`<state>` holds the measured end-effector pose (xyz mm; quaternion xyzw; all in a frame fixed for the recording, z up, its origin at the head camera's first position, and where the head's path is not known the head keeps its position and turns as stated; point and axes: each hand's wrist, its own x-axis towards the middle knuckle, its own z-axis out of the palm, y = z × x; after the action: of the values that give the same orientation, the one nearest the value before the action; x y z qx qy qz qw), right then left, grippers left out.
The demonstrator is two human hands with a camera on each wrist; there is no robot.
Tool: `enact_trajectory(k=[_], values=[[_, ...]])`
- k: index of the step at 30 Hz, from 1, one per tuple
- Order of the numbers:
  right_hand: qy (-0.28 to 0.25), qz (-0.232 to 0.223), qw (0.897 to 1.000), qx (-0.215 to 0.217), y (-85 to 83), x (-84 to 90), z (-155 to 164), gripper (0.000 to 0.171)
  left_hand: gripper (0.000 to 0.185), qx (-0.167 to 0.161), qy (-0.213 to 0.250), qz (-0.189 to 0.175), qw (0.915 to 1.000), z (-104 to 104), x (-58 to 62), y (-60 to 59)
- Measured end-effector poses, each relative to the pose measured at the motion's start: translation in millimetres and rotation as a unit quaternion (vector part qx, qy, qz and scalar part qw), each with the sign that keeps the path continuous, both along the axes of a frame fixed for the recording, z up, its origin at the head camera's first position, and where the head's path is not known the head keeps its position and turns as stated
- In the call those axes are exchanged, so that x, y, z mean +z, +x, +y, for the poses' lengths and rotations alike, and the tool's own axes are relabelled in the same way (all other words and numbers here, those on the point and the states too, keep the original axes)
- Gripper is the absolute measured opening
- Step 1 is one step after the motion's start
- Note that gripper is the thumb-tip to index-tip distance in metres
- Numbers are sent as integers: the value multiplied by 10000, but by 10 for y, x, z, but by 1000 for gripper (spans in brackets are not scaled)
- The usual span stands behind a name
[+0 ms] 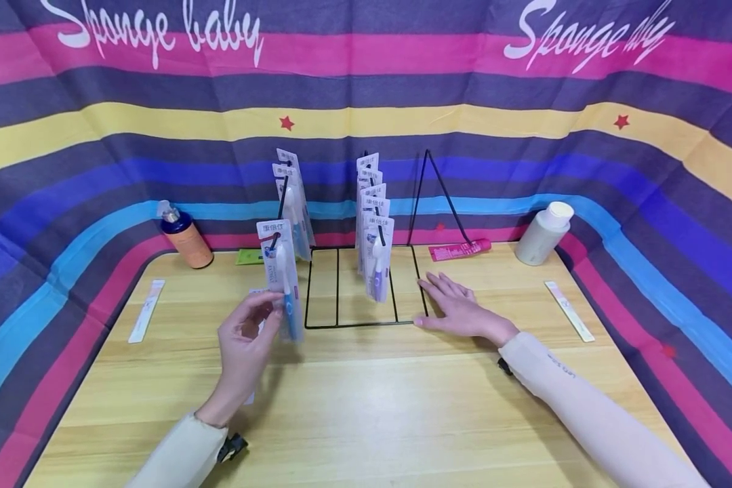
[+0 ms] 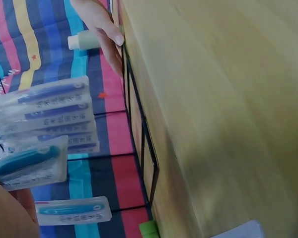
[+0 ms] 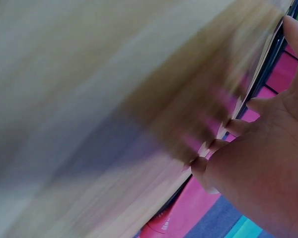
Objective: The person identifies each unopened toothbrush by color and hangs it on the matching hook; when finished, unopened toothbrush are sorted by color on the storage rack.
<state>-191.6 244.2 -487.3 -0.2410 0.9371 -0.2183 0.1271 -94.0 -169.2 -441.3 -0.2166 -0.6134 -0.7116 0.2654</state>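
My left hand (image 1: 267, 317) pinches the lower end of a packaged blue toothbrush (image 1: 279, 271), held upright at the front of the left peg of a black wire rack (image 1: 352, 324). The left wrist view shows the same pack (image 2: 30, 166) just above my hand (image 2: 7, 213). More toothbrush packs hang on the left peg (image 1: 293, 196) and the middle peg (image 1: 375, 234); the right peg is bare. My right hand (image 1: 448, 298) lies flat with fingers spread on the wooden table (image 1: 366, 407), touching the rack's front right corner. The right wrist view is blurred and shows only my palm (image 3: 268, 168).
An orange bottle with a blue cap (image 1: 186, 238) stands back left and a white bottle (image 1: 544, 234) back right. A pink tube (image 1: 460, 249) and a green item (image 1: 249, 256) lie behind the rack. White strips lie at the left (image 1: 146, 310) and right (image 1: 570, 310) edges. Striped cloth surrounds the table.
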Motion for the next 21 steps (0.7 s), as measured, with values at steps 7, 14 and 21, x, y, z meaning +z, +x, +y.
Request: enact_trajectory(k=[7,14,21], values=[[-34,-3,10000,-20,12,27,1,100,35,193,-896,-49,9958,9,29,-345],[50,72,10000,-15,6,27,2,99,38,190,-1131,-449,9924,-62,85,-752],[9,55,10000,-17,26,28,-8,101,40,114,-1158,-748,9904,-117,94,-931]])
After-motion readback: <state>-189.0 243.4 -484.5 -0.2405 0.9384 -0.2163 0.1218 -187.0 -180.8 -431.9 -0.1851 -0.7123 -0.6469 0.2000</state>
